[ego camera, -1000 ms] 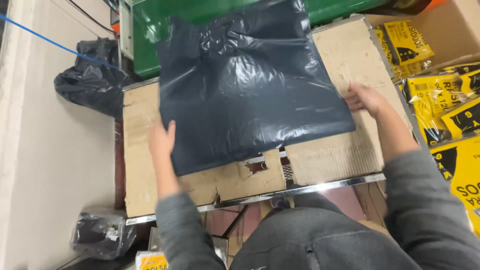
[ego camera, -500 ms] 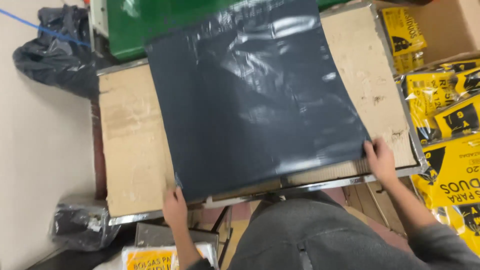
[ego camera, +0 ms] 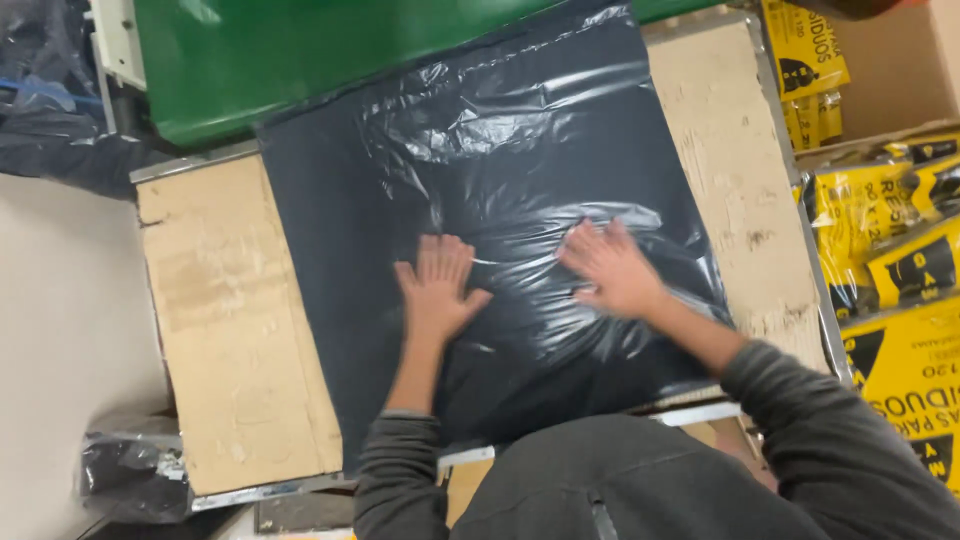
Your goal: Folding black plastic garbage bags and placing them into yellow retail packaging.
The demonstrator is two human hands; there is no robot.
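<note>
Overhead, yellow packages [ego camera: 895, 270] with black labels were stacked along the right edge of the frame, beside an open cardboard box [ego camera: 900, 75] at upper right. A green slab [ego camera: 300, 60] ran across the top, and crumpled dark bags lay at upper left [ego camera: 50, 120] and lower left [ego camera: 130, 475]. At centre, a large black plastic bag [ego camera: 480, 170] lay spread flat over a cardboard-topped table [ego camera: 230, 330], covering most of its middle and reaching its near metal edge. Both of the person's hands pressed palm-down on the bag's lower half, gripping nothing: the left hand [ego camera: 437, 285] with fingers straight and close together, the right hand [ego camera: 610, 268] with fingers fanned wide. The hands lay near each other but apart, grey sleeves showing at the bottom of the frame.
</note>
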